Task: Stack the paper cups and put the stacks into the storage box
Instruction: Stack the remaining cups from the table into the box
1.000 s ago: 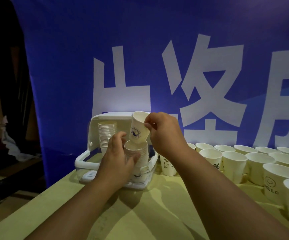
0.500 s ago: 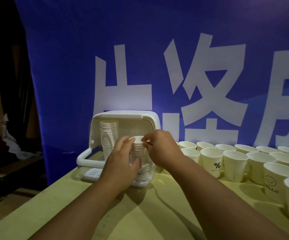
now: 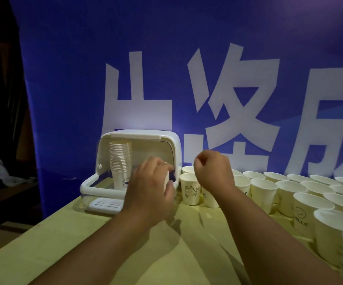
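A blue banner (image 3: 67, 83) with large white characters fills the background; its right edge is cut off by the frame. In front of it a pale yellow table (image 3: 74, 254) carries everything else.

Loose paper cups (image 3: 263, 189) stand upright and open-mouthed in crowded rows over the right side of the table. The nearest ones are cut off at the right edge, and the back rows are too small to count.

At the far left of the table sits the white storage box (image 3: 137, 134), its domed lid swung up and back and its front open. Inside, at the left, a tall stack of cups (image 3: 120, 161) stands upright.

Both hands are near the box. The left hand (image 3: 152, 192) reaches into its right half with the fingers curled round a second stack (image 3: 166, 181), of which only a white sliver shows between the fingers. How tall it is cannot be told.

The right hand (image 3: 211, 171) hangs just right of the box above the loose cups. Its fingers are curled in against the thumb and nothing shows in its grasp.

A cup with a rabbit drawing (image 3: 190, 191) stands just beside the box. The print on a cup further right (image 3: 308, 214) is partly cut off by another cup.
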A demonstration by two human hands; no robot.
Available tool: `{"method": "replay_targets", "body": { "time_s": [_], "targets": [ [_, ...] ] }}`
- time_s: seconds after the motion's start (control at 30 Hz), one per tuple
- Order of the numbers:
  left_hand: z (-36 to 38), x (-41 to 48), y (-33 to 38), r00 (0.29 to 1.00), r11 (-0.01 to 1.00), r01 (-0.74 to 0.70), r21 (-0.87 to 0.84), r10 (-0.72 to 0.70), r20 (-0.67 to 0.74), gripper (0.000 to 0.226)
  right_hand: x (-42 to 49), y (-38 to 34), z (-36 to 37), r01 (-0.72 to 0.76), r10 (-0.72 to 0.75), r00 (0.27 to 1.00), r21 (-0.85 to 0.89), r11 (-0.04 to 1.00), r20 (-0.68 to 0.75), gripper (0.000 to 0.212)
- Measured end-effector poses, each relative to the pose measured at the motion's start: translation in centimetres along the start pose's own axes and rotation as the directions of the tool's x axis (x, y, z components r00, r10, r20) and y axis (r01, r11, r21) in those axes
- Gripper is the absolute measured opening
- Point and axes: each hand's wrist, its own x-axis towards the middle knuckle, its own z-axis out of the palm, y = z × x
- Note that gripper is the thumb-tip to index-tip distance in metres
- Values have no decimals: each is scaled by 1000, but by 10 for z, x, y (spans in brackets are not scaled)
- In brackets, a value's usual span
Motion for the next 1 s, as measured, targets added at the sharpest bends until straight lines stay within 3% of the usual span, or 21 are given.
{"method": "replay_targets", "body": {
  "time_s": [0.07, 0.17, 0.23, 0.33, 0.43, 0.53, 0.63, 0.73, 0.87, 1.0],
  "targets": [
    [8, -1, 22, 993, 991, 73, -110, -62, 98, 8, -6, 20, -3, -39, 39, 999, -77, 996, -11, 5],
    [37, 4, 41, 954, 950, 252, -184, -213, 210, 10, -24, 46, 1, -62, 64, 998, -137, 989, 9, 20],
    [62, 7, 50, 933, 954, 275, -119, -235, 272, 34, -32, 56, 5, -76, 80, 997, -152, 985, 18, 30],
    [97, 7, 52, 889, 956, 290, 36, -283, 361, 77, -34, 59, 8, -85, 92, 995, -146, 986, 40, 24],
    [118, 4, 42, 820, 937, 330, 112, -343, 458, 82, -33, 62, 11, -66, 79, 993, -140, 988, 87, 15],
    [125, 1, 33, 861, 940, 320, 116, -340, 379, 70, -31, 63, 9, -74, 86, 993, -139, 988, 86, 15],
    [125, 1, 33, 853, 957, 264, 118, -289, 435, 50, -27, 60, 5, -86, 96, 994, -137, 987, 61, 13],
    [113, 4, 40, 862, 959, 229, 168, -280, 422, 49, -25, 54, -3, -97, 98, 995, -122, 988, 3, 10],
    [83, 9, 50, 949, 958, 273, -83, -254, 185, 14, -17, 42, -15, -99, 96, 994, -68, 993, -55, 11],
    [46, 18, 51, 990, 973, 134, -186, -138, -9, 18, -6, 21, -31, -37, 39, 989, 16, 999, -142, 14]
  ]
}}
